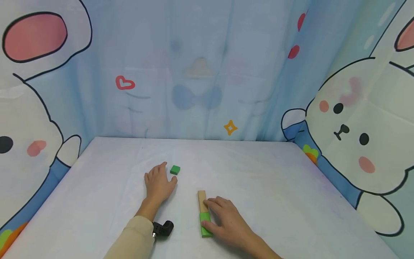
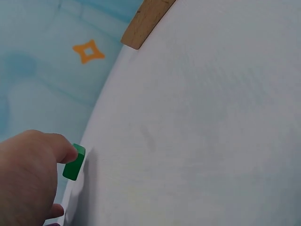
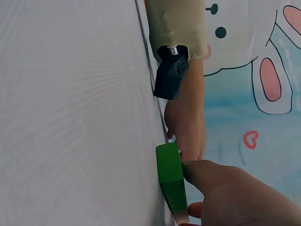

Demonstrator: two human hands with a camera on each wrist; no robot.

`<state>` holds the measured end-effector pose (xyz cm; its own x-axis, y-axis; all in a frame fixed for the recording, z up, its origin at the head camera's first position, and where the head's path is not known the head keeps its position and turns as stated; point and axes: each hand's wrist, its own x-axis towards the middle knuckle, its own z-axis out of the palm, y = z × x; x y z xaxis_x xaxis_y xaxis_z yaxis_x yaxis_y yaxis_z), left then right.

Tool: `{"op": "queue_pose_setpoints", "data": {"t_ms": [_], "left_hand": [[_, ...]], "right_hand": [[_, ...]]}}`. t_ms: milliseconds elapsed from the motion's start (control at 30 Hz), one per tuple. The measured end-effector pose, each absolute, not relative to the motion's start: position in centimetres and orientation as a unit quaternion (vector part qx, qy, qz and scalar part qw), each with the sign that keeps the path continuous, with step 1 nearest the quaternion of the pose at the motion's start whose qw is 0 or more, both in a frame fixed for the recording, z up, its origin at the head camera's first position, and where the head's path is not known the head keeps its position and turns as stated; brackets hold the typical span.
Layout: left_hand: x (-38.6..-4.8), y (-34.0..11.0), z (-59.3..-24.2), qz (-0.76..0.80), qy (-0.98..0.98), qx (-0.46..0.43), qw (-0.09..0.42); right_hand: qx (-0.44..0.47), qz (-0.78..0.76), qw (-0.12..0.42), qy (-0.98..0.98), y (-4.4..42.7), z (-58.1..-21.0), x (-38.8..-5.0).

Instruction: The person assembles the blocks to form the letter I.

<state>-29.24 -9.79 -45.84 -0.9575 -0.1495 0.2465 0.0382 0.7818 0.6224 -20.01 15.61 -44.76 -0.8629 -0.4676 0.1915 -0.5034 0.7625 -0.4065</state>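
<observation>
My left hand (image 1: 159, 184) hovers over the left of the table with its fingers spread. Just right of its fingers lies a small green block (image 1: 175, 169); in the left wrist view the thumb tip overlaps this green block (image 2: 74, 162), and contact is unclear. A plain wooden block (image 1: 202, 200) lies end to end with a longer green block (image 1: 206, 233), forming a strip. On the strip's right side, my right hand (image 1: 228, 223) rests its thumb on the green part and a fingertip on the wooden part. The right wrist view shows the green block (image 3: 170, 169) beside the thumb.
A white cloth covers the table (image 1: 291, 201). A black wrist camera (image 1: 163, 228) sticks out from the left sleeve (image 1: 134, 235). Behind the table hangs a blue curtain (image 1: 155, 46) with cartoon rabbits at both sides.
</observation>
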Motion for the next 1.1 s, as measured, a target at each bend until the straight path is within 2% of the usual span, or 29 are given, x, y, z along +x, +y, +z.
{"op": "queue_pose_setpoints", "data": {"t_ms": [333, 1100], "left_hand": [[-29.6, -9.2, -45.7, -0.291, -0.949, 0.037, 0.117], [-29.8, -8.3, -45.7, -0.271, -0.948, 0.065, 0.151]], "right_hand": [[0.239, 0.236, 0.009, -0.942, 15.6, -44.7, -19.6], [0.249, 0.209, 0.031, -0.945, 15.6, -44.5, -19.4]]}}
